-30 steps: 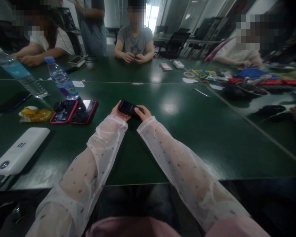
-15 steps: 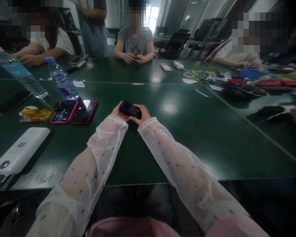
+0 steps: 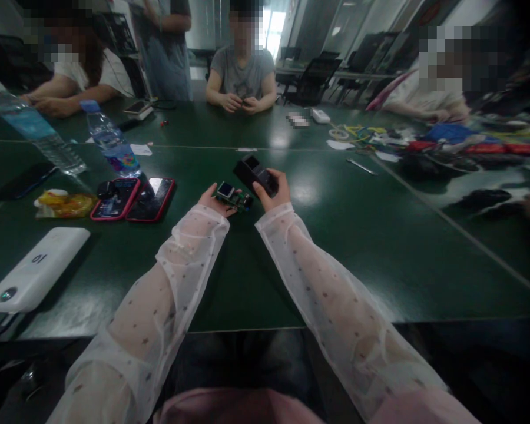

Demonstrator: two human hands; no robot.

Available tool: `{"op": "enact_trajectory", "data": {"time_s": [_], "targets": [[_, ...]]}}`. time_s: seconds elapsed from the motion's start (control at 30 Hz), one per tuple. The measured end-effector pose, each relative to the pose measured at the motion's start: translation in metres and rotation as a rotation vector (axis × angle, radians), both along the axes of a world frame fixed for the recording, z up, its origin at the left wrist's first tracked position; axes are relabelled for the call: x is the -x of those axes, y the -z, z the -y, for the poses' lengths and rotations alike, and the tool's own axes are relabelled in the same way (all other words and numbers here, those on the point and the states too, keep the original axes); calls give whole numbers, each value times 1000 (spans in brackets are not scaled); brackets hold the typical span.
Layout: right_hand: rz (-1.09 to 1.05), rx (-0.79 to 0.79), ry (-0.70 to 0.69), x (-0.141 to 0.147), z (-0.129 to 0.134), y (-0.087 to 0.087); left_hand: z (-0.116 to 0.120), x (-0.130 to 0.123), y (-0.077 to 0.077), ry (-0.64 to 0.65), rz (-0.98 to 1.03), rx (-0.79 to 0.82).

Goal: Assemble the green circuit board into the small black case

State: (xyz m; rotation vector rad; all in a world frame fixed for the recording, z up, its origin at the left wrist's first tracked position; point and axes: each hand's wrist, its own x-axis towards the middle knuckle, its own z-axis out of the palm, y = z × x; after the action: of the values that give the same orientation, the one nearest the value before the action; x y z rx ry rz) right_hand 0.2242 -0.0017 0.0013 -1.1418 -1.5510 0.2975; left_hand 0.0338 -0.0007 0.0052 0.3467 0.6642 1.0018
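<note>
A green circuit board (image 3: 238, 201) with a small square screen lies across the fingers of my left hand (image 3: 209, 202), which supports it from beneath; the thumb is on the near-left side of the screen. My right hand (image 3: 279, 188) grips a black plastic casing (image 3: 252, 171) with a window-like opening at its far end. The casing is tilted and held just above and right of the board, apart from it. Both hands are over the green table (image 3: 331, 247), in sheer white sleeves with dark stars.
To the left are two phones in red cases (image 3: 152, 200), a yellow wrapper (image 3: 66, 205), a white power bank (image 3: 39, 268) and water bottles (image 3: 115, 147). A pen-like metal tool (image 3: 361, 167) and a tangled pile of cables (image 3: 446, 147) lie right. Other people (image 3: 241, 76) sit across.
The black casing has come off the circuit board. My right hand has carried it up and to the right, while the board, now exposed, stays in my left hand.
</note>
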Motion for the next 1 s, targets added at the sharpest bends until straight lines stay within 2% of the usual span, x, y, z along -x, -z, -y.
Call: {"op": "enact_trajectory", "data": {"time_s": [0.1,0.23,0.33,0.43,0.53,0.7,0.87,1.0], "targets": [[37,-13,141,-24,-16,9,-1,-1,2,-14,36,3],[48,28,287,-56,-38,30,-1,-2,3,-31,38,18],[109,102,326,-70,-50,44,-2,-2,4,-37,34,20],[199,238,323,-74,-55,50,-3,-1,6,-34,41,15],[265,282,316,-72,-56,52,-4,0,7,-32,52,20],[304,252,361,-69,-50,50,-3,0,4,-41,58,41],[365,278,411,-63,-40,39,-3,-1,2,-35,60,47],[392,277,393,-60,-33,31,-3,-1,2,-51,62,60]]}}
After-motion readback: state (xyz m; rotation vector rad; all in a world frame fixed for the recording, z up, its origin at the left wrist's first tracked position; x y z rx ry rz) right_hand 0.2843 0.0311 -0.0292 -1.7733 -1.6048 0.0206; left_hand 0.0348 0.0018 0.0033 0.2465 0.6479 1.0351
